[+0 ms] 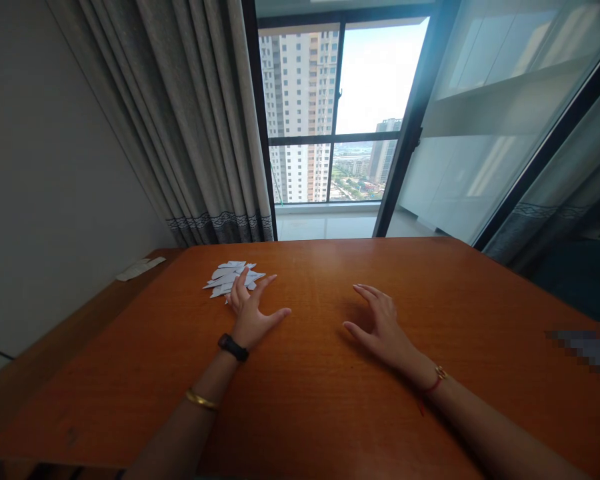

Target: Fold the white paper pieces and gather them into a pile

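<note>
A loose pile of torn white paper pieces [225, 275] lies on the left far part of the wooden table [310, 400]. My left hand [253, 317] is raised at the near right edge of this pile, fingers spread, and covers part of it; whether a fingertip touches the paper I cannot tell. Nothing shows in its grasp. My right hand [383, 327] hovers over the table to the right, thumb and fingers apart, holding nothing. A black band and a gold bangle are on my left wrist and forearm, a red string bracelet on the right.
A pale flat cloth or paper [140, 268] lies on a ledge left of the table. Behind the table hang grey curtains [200, 120] beside a glass door and window. A blurred-out patch [590, 350] covers something at the right table edge.
</note>
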{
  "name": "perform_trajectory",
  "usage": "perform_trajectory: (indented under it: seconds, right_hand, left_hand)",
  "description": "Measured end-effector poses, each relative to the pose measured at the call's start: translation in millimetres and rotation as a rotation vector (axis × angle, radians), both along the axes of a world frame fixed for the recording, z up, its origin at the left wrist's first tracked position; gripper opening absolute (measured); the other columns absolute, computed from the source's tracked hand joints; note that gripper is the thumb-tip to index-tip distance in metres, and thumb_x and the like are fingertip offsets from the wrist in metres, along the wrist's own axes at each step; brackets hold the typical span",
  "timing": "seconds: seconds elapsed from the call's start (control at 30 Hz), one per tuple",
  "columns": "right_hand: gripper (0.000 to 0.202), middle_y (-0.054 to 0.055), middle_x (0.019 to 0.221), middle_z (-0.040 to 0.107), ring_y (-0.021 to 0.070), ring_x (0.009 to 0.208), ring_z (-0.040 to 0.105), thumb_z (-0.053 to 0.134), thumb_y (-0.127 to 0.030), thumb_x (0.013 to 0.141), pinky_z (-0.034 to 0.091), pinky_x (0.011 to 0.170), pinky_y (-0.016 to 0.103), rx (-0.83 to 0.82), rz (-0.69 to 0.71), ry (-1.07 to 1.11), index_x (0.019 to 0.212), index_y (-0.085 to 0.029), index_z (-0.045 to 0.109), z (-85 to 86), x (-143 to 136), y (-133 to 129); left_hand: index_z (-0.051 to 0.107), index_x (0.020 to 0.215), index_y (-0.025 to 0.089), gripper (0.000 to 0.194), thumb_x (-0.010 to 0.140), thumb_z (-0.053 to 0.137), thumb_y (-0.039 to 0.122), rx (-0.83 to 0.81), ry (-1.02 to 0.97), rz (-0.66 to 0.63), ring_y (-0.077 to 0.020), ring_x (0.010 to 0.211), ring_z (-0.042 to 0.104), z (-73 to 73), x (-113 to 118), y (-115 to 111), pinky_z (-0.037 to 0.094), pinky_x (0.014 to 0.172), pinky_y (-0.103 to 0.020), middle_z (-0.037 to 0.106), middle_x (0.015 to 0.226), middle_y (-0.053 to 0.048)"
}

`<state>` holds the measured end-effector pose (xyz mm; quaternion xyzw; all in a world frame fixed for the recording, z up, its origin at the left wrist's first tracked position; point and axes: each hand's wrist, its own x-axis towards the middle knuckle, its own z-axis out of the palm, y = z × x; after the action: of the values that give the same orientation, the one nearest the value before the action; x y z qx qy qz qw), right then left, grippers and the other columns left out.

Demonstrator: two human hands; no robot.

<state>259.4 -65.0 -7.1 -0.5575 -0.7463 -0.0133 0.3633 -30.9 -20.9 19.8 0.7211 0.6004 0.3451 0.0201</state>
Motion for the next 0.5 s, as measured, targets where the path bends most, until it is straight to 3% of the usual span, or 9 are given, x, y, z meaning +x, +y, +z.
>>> perform_trajectory:
  seconds: [0.13,0.3,0.37,0.5]
  right_hand:
    - [0.062,0.010,0.136,0.043,0.0288,0.124,0.038,0.056,-0.043,0.082,0.031,0.103,0.047,0.004,-0.036,0.022,0.137,-0.026,0.033,-0.9,2.1,1.7]
    - [0.038,0.008,0.126,0.053,0.0298,0.118,0.044,0.054,-0.043,0.084,0.033,0.098,0.050,-0.140,0.024,-0.079,0.119,-0.029,0.054,-0.5,1.9,2.4]
    - [0.040,0.009,0.129,0.051,0.0298,0.119,0.043,0.054,-0.042,0.084,0.033,0.099,0.049,-0.097,0.013,-0.053,0.121,-0.028,0.053,2.1,1.7,1.6]
    - [0.059,0.010,0.134,0.045,0.0294,0.122,0.040,0.055,-0.043,0.083,0.032,0.101,0.047,0.084,-0.038,0.046,0.136,-0.027,0.036,7.9,0.8,-1.1]
  left_hand:
    - [0.052,0.125,0.040,0.061,0.068,0.069,0.056,-0.026,0.022,0.073,-0.0422,0.138,0.005,-0.7,1.9,-0.6,0.003,0.104,-0.069,0.004,0.154,0.000]
    - [0.052,0.123,0.038,0.056,0.071,0.067,0.051,-0.040,0.054,0.132,-0.0431,0.137,0.007,-0.4,0.1,0.2,0.002,0.100,-0.073,0.012,0.152,-0.003]
    - [0.048,0.129,0.037,0.062,0.071,0.068,0.050,0.015,0.032,0.059,-0.0385,0.136,0.014,0.1,-0.8,0.2,0.010,0.107,-0.065,0.014,0.150,-0.004]
    - [0.031,0.142,0.036,0.084,0.069,0.070,0.053,0.028,-0.039,-0.213,-0.0287,0.124,0.033,-2.3,-0.4,0.3,0.027,0.109,-0.047,0.027,0.135,-0.007]
